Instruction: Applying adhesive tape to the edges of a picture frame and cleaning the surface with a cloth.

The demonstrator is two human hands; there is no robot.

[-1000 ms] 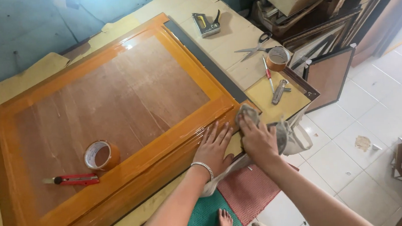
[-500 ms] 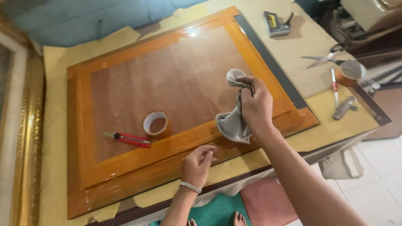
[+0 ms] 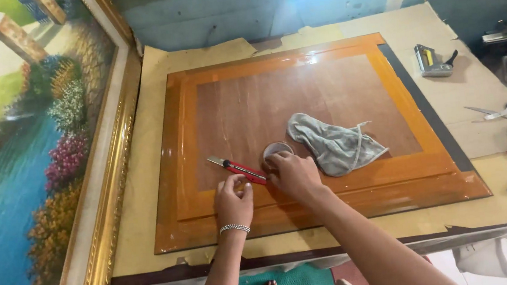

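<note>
Picking-up is the step in hand, by the look of it: both hands meet on the wooden frame back (image 3: 298, 89), near its front edge. Left hand (image 3: 233, 200) has its fingertips closed on the red handle of the utility knife (image 3: 235, 168), whose blade end points away toward the frame's far-left corner. Right hand (image 3: 293, 174) lies curled over the roll of tape (image 3: 277, 151), just right of the knife; whether it grips the roll I cannot tell. Grey cloth (image 3: 334, 144) lies loose beside that hand. Any lift of the knife calls for keeping the blade clear of the 2 hands.
</note>
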